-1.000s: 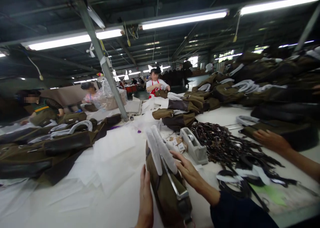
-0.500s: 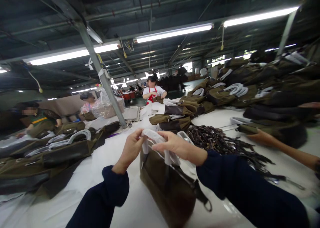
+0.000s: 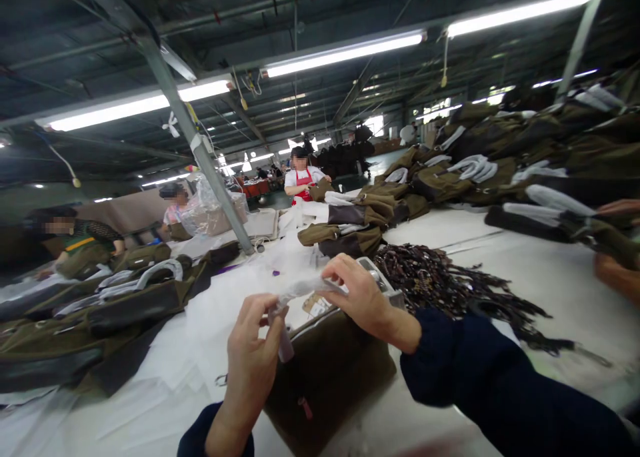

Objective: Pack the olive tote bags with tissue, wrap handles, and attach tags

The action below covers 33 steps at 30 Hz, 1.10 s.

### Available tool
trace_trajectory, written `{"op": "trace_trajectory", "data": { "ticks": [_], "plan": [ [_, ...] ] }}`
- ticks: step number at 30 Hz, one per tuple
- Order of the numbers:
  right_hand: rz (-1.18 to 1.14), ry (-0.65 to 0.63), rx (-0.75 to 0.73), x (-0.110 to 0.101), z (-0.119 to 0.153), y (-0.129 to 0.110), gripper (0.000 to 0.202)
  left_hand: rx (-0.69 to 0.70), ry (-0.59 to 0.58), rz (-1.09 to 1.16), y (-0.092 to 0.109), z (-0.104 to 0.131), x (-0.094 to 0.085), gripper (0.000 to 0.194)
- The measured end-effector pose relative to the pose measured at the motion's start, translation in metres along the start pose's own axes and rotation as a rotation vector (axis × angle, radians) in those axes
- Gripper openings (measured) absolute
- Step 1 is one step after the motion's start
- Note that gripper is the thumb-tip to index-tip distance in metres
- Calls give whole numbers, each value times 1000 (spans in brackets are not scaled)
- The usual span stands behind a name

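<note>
Olive bag [image 3: 340,370], bottom centre of frame, on white bench [image 3: 430,233]. Wrapped handle [image 3: 286,345] pinched by left hand [image 3: 253,347] and right hand [image 3: 357,295], apparently to hold its arch raised.

White table [image 3: 453,225], loose white sheets [image 3: 213,323] at left, dark straps [image 3: 430,280] heaped at right, olive bags [image 3: 135,300] along both sides
</note>
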State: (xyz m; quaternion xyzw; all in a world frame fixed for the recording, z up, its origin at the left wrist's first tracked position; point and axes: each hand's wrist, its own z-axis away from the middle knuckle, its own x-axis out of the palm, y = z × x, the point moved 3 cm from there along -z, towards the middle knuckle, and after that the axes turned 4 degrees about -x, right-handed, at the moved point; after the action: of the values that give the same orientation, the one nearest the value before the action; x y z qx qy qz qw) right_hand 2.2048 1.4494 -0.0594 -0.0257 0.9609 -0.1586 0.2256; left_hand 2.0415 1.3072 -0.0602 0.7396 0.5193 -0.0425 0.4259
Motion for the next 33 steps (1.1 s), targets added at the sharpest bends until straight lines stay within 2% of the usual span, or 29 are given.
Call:
{"op": "trace_trajectory", "data": {
  "ticks": [4, 8, 10, 12, 14, 16, 18, 23, 25, 27, 29, 30, 31, 33],
  "plan": [
    [-143, -37, 98, -3, 9, -5, 20, 91, -24, -9, 7, 7, 0, 9],
    [-419, -214, 302, -6, 7, 0, 26, 80, -99, 37, 16, 10, 0, 8],
    [-646, -338, 401, -8, 3, 6, 33, -3, -254, 146, 18, 8, 2, 12],
    [-856, -499, 485, -10, 0, 13, 37, -169, -547, 342, 15, 8, 6, 18],
    [-957, -676, 510, -14, -3, 21, 38, -351, -814, 566, 9, 10, 8, 26],
    [-933, -792, 497, -20, -4, 28, 41, -469, -916, 737, -1, 10, 4, 33],
    [-861, -838, 506, -25, -4, 35, 46, -518, -915, 792, -12, 9, -2, 38],
    [-762, -901, 534, -32, 4, 38, 56, -536, -901, 734, -28, 15, -15, 40],
    [-782, -870, 504, -34, 4, 37, 55, -561, -821, 699, -33, 14, -21, 34],
    [-782, -825, 504, -35, 1, 37, 43, -562, -673, 616, -39, 7, -28, 26],
    [-733, -787, 532, -32, -3, 39, 33, -490, -509, 492, -43, -6, -32, 20],
    [-692, -766, 535, -30, -6, 40, 36, -443, -470, 427, -43, -12, -31, 21],
    [-647, -757, 522, -28, -10, 41, 41, -399, -471, 382, -41, -19, -29, 27],
    [-544, -791, 436, -23, -18, 41, 40, -345, -605, 367, -37, -30, -21, 34]
  ]
}}
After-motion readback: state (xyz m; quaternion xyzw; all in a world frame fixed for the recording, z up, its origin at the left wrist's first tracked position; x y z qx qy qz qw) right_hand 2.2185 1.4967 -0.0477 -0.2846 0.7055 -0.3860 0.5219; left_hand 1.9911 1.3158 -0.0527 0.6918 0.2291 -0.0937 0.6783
